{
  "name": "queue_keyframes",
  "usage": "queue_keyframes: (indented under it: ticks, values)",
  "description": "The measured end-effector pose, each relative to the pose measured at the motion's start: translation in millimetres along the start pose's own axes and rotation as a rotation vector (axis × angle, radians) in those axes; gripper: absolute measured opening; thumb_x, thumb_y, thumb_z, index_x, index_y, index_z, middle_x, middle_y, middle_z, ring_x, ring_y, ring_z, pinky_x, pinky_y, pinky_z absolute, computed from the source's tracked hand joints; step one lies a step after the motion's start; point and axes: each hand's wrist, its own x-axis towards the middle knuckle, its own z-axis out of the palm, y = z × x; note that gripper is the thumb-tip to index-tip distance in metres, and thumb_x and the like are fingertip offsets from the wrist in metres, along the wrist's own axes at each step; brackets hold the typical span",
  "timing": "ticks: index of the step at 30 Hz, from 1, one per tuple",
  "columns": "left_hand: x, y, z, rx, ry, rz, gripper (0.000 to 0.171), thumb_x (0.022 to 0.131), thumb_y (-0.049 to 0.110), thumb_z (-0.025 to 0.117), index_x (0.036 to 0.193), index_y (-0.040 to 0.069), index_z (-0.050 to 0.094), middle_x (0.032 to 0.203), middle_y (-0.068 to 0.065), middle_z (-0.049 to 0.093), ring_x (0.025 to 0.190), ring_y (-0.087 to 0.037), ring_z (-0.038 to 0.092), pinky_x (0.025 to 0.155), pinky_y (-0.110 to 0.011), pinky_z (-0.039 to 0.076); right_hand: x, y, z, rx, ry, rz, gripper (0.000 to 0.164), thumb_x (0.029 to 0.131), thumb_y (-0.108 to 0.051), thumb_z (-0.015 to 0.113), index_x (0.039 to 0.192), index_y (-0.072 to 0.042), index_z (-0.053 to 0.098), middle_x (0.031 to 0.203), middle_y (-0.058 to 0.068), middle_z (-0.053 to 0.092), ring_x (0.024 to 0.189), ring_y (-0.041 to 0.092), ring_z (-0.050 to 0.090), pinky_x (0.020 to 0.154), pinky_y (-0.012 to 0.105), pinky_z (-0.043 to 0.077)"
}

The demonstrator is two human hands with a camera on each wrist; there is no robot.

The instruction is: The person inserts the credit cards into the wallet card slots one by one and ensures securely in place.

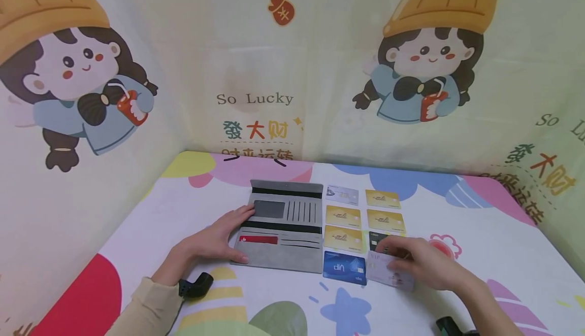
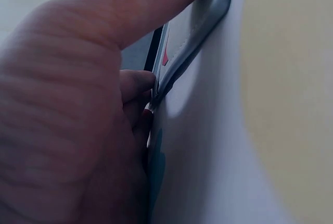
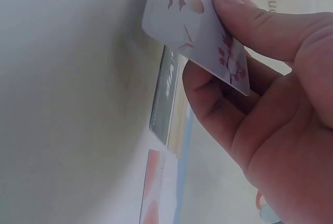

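Note:
A grey wallet (image 1: 288,258) lies spread flat on the table, with card slots, a grey window and a red card (image 1: 258,239) in a lower slot. My left hand (image 1: 211,239) rests along its left side, thumb at the near corner and fingertips further up the edge. My right hand (image 1: 422,261) pinches a pale card (image 3: 190,18) between thumb and fingers. That card has pink blossom and bird prints, and is tilted above the table in the right wrist view. Just behind it is a dark card (image 1: 375,238), partly hidden by my fingers. To its left lies a blue VIP card (image 1: 345,267).
Gold cards (image 1: 343,238) and a silver card (image 1: 343,195) lie in two columns right of the wallet. A patterned cloth covers the table (image 1: 283,295), and a printed curtain (image 1: 338,123) hangs behind. Each wrist wears a black device (image 1: 196,286).

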Motion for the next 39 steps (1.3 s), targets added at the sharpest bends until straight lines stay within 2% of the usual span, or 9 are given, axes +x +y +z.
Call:
queue_keyframes:
  ticks: [6,10,15,20,32,39]
  values:
    - [0.1,0.3,-2.1,0.009,-0.005,0.008,0.113,0.072,0.054,0.084,0.159,0.008,0.030,0.166,-0.009,0.020,0.150,-0.036,0.016,0.116,-0.064,0.019,2.9,-1.9,-4.2,0.015,0.019,-0.007,0.024,0.093,-0.012,0.073,0.114,-0.022,0.066,0.097,-0.007,0.063,0.086,0.012,0.058,0.075,0.026,0.051]
    - [-0.2,0.4,-2.7,0.007,-0.006,0.003,0.113,0.071,0.054,0.084,0.159,0.008,0.030,0.166,-0.009,0.020,0.150,-0.036,0.016,0.115,-0.065,0.019,10.0,-5.8,-5.2,0.043,0.031,-0.014,0.024,0.093,-0.011,0.073,0.115,-0.020,0.067,0.102,-0.006,0.065,0.089,0.014,0.059,0.079,0.025,0.052]
    - [-0.7,-0.1,-2.7,0.002,-0.005,-0.005,0.113,0.071,0.053,0.084,0.159,0.008,0.029,0.166,-0.009,0.020,0.150,-0.036,0.017,0.115,-0.064,0.019,23.0,-12.7,-4.4,0.070,0.057,-0.026,0.023,0.094,-0.011,0.072,0.115,-0.018,0.066,0.105,-0.004,0.066,0.090,0.017,0.059,0.079,0.026,0.053]
    - [-1.0,0.3,-3.3,0.001,-0.002,-0.005,0.113,0.071,0.053,0.084,0.159,0.009,0.029,0.166,-0.008,0.020,0.149,-0.035,0.018,0.115,-0.064,0.020,38.6,-18.8,-2.1,0.083,0.077,-0.042,0.025,0.094,-0.008,0.071,0.116,-0.018,0.064,0.101,-0.002,0.066,0.087,0.019,0.060,0.075,0.028,0.054]
    - [0.4,0.3,-3.4,0.001,-0.008,-0.009,0.113,0.071,0.054,0.084,0.160,0.010,0.029,0.167,-0.008,0.019,0.150,-0.035,0.016,0.115,-0.064,0.019,73.1,-35.2,7.8,0.095,0.112,-0.022,0.025,0.094,-0.009,0.071,0.117,-0.019,0.067,0.103,-0.002,0.067,0.088,0.021,0.061,0.081,0.034,0.056]
    - [0.8,2.3,-4.0,-0.007,-0.011,-0.009,0.113,0.071,0.053,0.084,0.159,0.009,0.029,0.167,-0.008,0.019,0.151,-0.035,0.015,0.116,-0.064,0.018,87.0,-42.2,11.7,0.133,0.106,-0.032,0.026,0.094,-0.006,0.070,0.117,-0.018,0.067,0.104,-0.001,0.068,0.088,0.022,0.062,0.081,0.034,0.057]
